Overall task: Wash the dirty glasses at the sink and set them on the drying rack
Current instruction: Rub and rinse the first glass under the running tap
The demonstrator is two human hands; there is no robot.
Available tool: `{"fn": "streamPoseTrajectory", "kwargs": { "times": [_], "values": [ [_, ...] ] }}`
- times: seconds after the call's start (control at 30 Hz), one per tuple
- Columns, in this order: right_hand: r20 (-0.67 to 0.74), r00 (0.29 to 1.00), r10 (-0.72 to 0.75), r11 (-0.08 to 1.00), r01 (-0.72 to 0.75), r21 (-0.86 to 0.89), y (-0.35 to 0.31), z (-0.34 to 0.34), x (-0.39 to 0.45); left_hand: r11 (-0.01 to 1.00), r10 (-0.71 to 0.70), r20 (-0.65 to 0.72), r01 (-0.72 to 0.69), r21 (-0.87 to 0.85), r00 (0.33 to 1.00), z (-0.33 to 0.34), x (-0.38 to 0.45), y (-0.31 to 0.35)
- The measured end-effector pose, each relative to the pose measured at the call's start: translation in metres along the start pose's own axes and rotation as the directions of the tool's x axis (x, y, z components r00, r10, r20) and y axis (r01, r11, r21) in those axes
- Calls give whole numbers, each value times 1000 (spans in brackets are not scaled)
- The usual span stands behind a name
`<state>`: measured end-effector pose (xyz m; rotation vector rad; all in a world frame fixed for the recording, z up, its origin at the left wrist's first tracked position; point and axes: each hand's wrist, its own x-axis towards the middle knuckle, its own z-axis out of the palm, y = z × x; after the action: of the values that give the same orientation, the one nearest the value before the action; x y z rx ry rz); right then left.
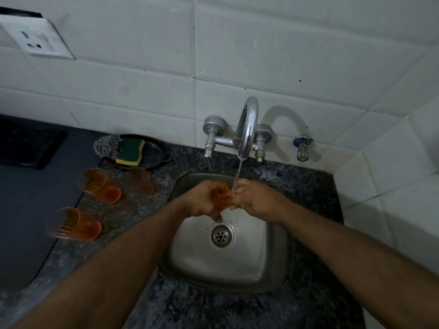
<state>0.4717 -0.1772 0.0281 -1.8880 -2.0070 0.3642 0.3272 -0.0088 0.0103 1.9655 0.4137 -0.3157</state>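
I hold a small orange see-through tumbler (pixel 220 197) over the far part of the square steel sink (pixel 273 264), under the thin stream from the curved chrome tap (pixel 248 129). My left hand (pixel 202 200) has its fingers curled round the tumbler's body; my right hand (pixel 251 198) is at its right end with the fingers curled in, though I cannot tell whether they grip the rim or rub inside. I judge the tumbler light and stiff, slick now that it is wet, and possibly breakable, so a wrap round the body is the safe hold, not a pinch at the rim. Whether water sits inside it I cannot tell. On the speckled dark stone counter (pixel 190 309) to the left stand three more tumblers: one orange at the far left (pixel 99 185), a paler pinkish one (pixel 140 181) just right of it, and a nearer orange one (pixel 72 224); all three look empty. Beyond them a black oval dish (pixel 154 150) holds a green-and-yellow sponge (pixel 130 151), with a grey steel-wool scrubber (pixel 107 146) on its left edge. No drying rack shows.
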Motion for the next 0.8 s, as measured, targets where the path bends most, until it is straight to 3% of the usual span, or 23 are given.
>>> {"fn": "streamPoseTrajectory", "kwargs": {
  "times": [0.07,0.13,0.17,0.27,0.3,0.33,0.4,0.47,0.5,0.53,0.6,0.67,0.73,0.8],
  "values": [
    [-79,983,167,981,-157,112,-4,3,6,997,-11,-244,-8,-76,970,10,3,9],
    [-77,974,214,969,-201,145,-4,4,6,994,0,-372,-40,-98,928,17,4,13],
    [-24,987,161,983,-158,91,-5,0,5,994,16,-339,-51,-94,941,16,4,12],
    [200,980,8,987,25,-158,1,-14,7,998,43,22,-44,39,999,2,1,9],
    [214,977,2,985,35,-170,3,-16,9,998,35,57,-38,48,998,-1,3,7],
    [186,983,5,989,23,-148,2,-15,11,999,33,15,-33,30,999,-2,6,7],
    [42,994,96,995,-98,30,-3,-11,16,998,62,-242,-67,-10,968,3,10,11],
    [-71,976,205,964,-189,188,-4,-8,19,988,137,-496,-157,1,857,14,12,15],
    [-71,974,216,962,-200,186,-4,-9,18,983,155,-539,-184,0,828,16,11,15],
    [-22,983,183,973,-178,148,-4,-12,18,984,145,-500,-179,-22,854,16,10,14],
    [103,994,39,999,-41,17,-4,-22,16,994,104,-214,-107,-5,971,5,11,8],
    [133,988,-77,991,91,-100,2,-25,16,996,62,40,-65,61,997,-8,14,0],
    [129,990,-48,990,65,-125,5,-21,21,997,65,-19,-64,33,998,-11,18,-2],
    [86,992,96,995,-93,-33,6,-17,26,996,87,-268,-89,7,959,-4,21,2]
  ]
}}
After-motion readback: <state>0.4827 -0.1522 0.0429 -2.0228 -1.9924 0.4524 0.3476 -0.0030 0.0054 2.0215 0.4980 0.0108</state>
